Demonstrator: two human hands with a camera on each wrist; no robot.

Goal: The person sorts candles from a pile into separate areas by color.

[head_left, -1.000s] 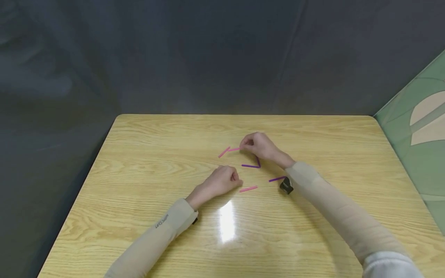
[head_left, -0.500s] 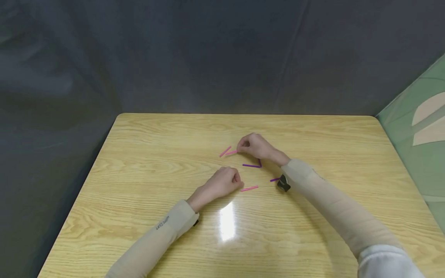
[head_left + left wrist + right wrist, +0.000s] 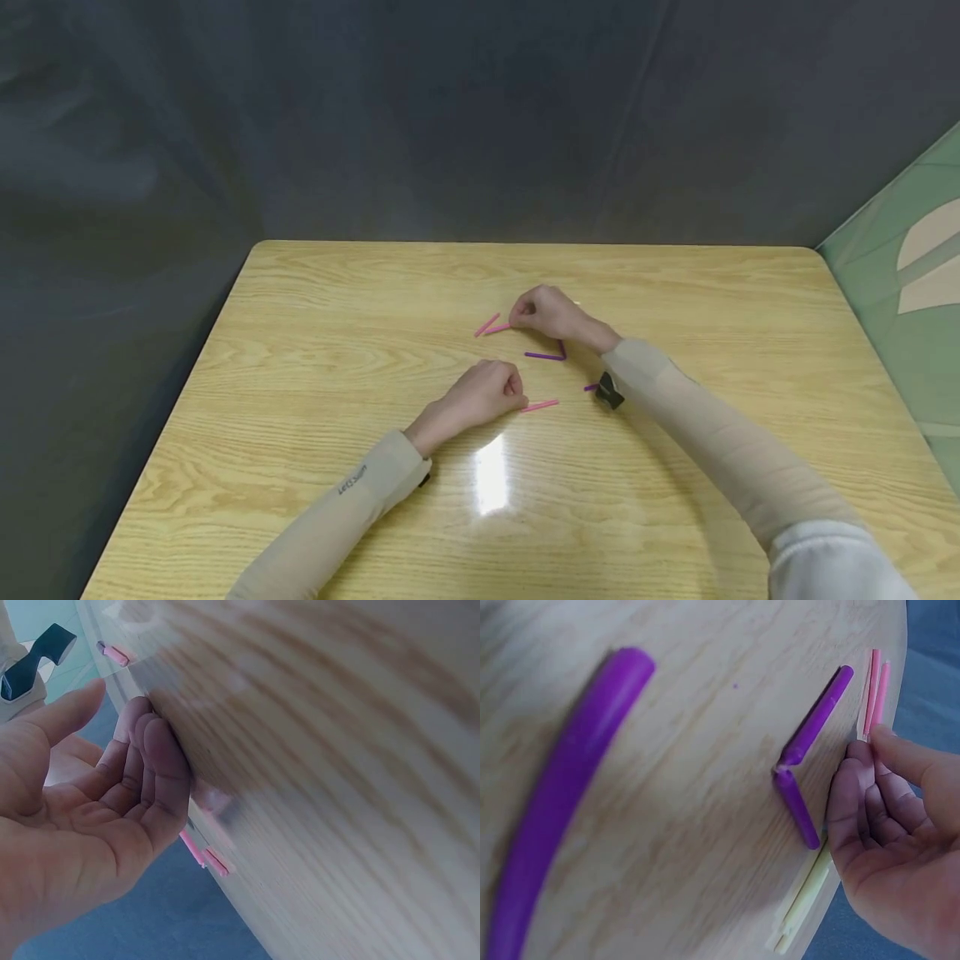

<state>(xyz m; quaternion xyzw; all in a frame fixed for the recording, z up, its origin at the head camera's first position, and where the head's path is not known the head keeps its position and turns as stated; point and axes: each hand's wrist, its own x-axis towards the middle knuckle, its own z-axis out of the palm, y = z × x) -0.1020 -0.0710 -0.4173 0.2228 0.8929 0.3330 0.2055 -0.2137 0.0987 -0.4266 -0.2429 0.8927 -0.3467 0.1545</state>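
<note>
Thumb and fingertip of the right hand [image 3: 553,313] pinched together on the right end of a pink stick [image 3: 497,329], down on the wood-grained table [image 3: 225,417]. Just beside it, set at a slant, another pink stick [image 3: 487,325], contact between the two hard to tell. Left hand [image 3: 480,392] with nothing in its grasp: fingers loosely curled, thumb apart from them, all right by the end of a third pink stick [image 3: 542,406]; touching or not, impossible to tell. Between the hands and slightly to the right, two purple sticks [image 3: 819,715] set end to end in a bent V. Nearer the right cuff, one more purple stick [image 3: 561,787], partly hidden in the head view by a black wrist camera [image 3: 609,392]. On the far side of the right hand, pale yellow sticks [image 3: 804,900] side by side. Cream sleeves [image 3: 720,433] on both arms, dark lettering [image 3: 352,481] on the left one. Past the far table edge, dark cloth [image 3: 450,125]; at far right, a green panel [image 3: 870,225] with beige shapes
</note>
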